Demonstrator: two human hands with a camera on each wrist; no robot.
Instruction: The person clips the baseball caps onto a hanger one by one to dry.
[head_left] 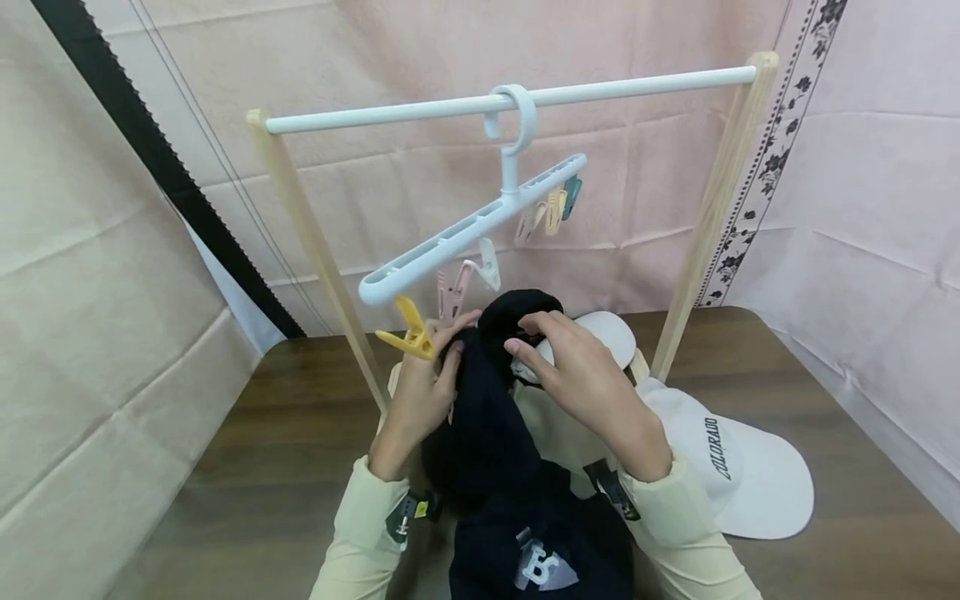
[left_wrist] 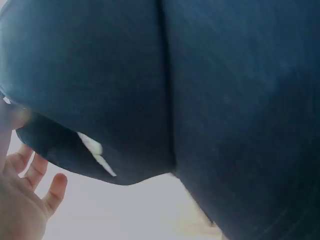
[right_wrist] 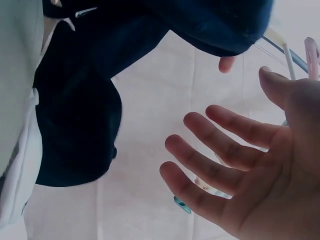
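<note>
A dark navy cap (head_left: 480,417) with a lettered patch on its brim is held up by my left hand (head_left: 427,392), its thumb and fingers pinching the cap's edge. In the left wrist view the cap (left_wrist: 100,75) fills most of the picture, and the left fingers (left_wrist: 37,170) are at its rim. My right hand (head_left: 592,387) is beside the cap's back strap, fingers spread and holding nothing, as the right wrist view of the hand (right_wrist: 240,165) confirms. Just above the left hand hangs a yellow clothespin (head_left: 408,331), with pink clothespins (head_left: 452,293) close by.
A light blue hanger (head_left: 472,229) hangs from a white rod (head_left: 637,87) between wooden posts (head_left: 708,217). Further clips, including a white clothespin (head_left: 489,265) and a teal clothespin (head_left: 572,197), hang from it. A white COLORADO cap (head_left: 757,475) lies on the wooden table (head_left: 247,467).
</note>
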